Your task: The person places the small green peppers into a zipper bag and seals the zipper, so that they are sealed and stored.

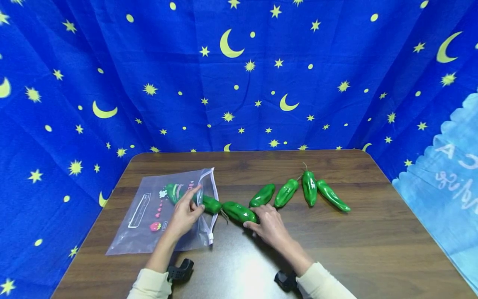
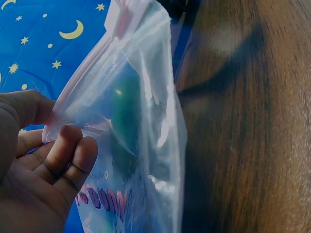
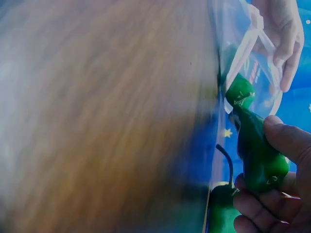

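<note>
A clear zip bag [image 1: 130,238] with pink print lies on the left of the table, its mouth turned right. My left hand [image 1: 184,214] pinches the lip of that mouth between thumb and fingers, holding it raised, as the left wrist view also shows. Inside the bag is green pepper [image 1: 212,205], reaching out to the mouth with its stem end. In my right hand [image 1: 269,224] is another green pepper [image 1: 237,211], gripped by its right end between thumb and fingers. Its far end meets the bagged pepper at the opening, seen too in the right wrist view [image 3: 260,155].
Several more green peppers stretch to the right: one pepper [image 1: 262,195] just beyond my right hand, then a second pepper [image 1: 286,193], a long-stemmed pepper [image 1: 309,189] and a thin pepper [image 1: 333,196]. A blue star-patterned curtain [image 1: 261,83] hangs behind the wooden table [image 1: 336,249].
</note>
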`<state>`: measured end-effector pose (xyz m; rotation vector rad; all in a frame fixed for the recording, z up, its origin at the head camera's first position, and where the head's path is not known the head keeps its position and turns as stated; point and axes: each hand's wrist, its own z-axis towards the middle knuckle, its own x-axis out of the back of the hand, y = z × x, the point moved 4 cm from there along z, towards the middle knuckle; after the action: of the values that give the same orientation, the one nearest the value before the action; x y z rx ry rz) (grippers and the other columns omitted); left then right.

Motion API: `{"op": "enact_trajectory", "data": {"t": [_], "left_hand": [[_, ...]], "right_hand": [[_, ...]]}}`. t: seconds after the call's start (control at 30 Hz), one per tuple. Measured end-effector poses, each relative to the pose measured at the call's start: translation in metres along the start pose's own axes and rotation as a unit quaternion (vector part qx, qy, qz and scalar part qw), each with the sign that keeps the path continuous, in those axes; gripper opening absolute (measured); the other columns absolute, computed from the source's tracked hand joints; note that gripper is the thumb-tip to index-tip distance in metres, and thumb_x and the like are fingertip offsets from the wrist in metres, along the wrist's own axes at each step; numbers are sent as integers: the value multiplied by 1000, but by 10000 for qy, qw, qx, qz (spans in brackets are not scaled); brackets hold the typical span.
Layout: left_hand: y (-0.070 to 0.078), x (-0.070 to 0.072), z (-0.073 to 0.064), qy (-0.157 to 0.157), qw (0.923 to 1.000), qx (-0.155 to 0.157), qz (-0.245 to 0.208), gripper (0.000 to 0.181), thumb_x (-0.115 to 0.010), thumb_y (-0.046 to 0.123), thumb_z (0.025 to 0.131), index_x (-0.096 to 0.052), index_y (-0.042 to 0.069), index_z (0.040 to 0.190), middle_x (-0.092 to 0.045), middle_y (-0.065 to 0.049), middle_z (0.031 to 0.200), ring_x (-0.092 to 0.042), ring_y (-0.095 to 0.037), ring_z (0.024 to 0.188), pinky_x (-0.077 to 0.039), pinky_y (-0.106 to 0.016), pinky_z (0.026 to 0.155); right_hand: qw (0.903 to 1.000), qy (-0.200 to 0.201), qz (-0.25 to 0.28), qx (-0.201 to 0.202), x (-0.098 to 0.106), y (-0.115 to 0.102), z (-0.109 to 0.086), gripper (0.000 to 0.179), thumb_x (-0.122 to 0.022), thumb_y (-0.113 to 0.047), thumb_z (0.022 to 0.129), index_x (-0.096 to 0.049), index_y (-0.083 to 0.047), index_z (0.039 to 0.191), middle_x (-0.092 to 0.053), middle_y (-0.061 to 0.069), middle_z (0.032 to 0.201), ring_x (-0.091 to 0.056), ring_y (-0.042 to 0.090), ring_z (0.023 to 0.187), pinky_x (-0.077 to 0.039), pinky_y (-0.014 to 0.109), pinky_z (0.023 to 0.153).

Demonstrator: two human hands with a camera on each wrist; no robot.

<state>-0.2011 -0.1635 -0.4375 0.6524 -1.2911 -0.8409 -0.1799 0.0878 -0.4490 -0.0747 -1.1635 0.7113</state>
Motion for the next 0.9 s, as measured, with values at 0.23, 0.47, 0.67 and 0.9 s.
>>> {"op": "enact_trajectory", "data": {"t": [0.23,0.47,0.67,0.9], "left_hand": [[2,-1,1,-61,9998,-23,-171,66,-65,2,79,-42,9,141,-53,-15,96,-46,-3,56,-43,-21,46],[2,-2,1,-84,9997,-24,-246,65,-65,3,80,-43,10,141,-53,-16,99,-46,-3,56,-42,-20,46],[1,-3,2,15,9998,-145,-159,66,-65,1,78,-44,9,140,-55,-12,83,-44,-1,53,-41,-20,46],[2,-1,3,3,9999,-107,-113,66,-65,3,78,-44,11,140,-55,-10,82,-44,-3,54,-41,-21,47]], "right_hand": [[10000,9,-9,83,-5,-10,4,47,-79,-35,69,-70,-5,104,-71,7,93,-61,20,87,-50,37,77],[9997,-80,-56,211,-13,-20,9,44,-78,-37,70,-70,-7,101,-68,3,83,-56,15,79,-47,32,69],[9991,-80,-145,392,-21,-29,15,45,-77,-38,70,-71,-7,101,-68,2,83,-54,14,76,-44,29,65],[9991,3,-11,426,-25,-31,20,46,-77,-39,71,-71,-6,102,-69,4,85,-57,17,77,-46,30,67]]}}
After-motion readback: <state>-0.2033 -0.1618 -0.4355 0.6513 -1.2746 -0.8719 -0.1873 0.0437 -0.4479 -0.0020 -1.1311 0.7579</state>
